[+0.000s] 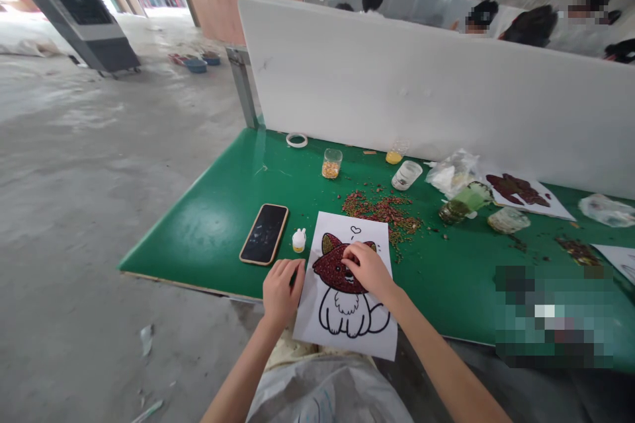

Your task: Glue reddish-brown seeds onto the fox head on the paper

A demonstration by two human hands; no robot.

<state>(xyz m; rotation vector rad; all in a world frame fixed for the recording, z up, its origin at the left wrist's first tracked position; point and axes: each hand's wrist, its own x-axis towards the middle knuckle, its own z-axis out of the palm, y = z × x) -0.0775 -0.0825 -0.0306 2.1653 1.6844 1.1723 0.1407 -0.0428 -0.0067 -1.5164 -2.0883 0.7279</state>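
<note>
A white paper sheet with a printed cartoon fox lies at the front of the green table, its lower end past the edge. Dark red pieces cover most of the fox's head; its body and tail are bare outline. My right hand is over the head with fingertips pinched at the face; whatever they hold is too small to make out. Left of the sheet, my left hand rests at the table edge, fingers loosely curled and nothing visible in them. A small white rabbit-shaped bottle stands just beyond it.
Red and green beans lie scattered behind the sheet. A phone is at left. Farther back are a tape roll, a cup of yellow kernels, a tipped clear cup and a green-tinted jar. A white partition borders the table.
</note>
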